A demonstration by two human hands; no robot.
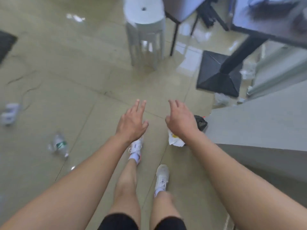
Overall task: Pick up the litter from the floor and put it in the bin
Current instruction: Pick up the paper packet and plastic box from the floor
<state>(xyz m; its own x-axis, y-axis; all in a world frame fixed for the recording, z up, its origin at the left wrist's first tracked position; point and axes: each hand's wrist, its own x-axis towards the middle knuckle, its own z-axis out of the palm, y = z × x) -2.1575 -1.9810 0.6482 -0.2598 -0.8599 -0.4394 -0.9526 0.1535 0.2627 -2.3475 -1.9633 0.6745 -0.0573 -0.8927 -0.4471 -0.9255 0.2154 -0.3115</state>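
— Are the hands holding anything?
— No. The left hand (pixel 131 123) and right hand (pixel 180 121) are empty, fingers (pixel 137 104) loosely spread above the floor (pixel 83 80).
— Where is the litter?
— A bottle (pixel 59 145) lies at eight o'clock from the left hand. A white wrapper (pixel 174 141) sits at six o'clock, half hidden under the right wrist. The white object (pixel 10 113) at far nine o'clock is too blurred to identify.

No writing can be read anywhere; the green label on the plastic bottle (pixel 59 145) is too blurred to make out.
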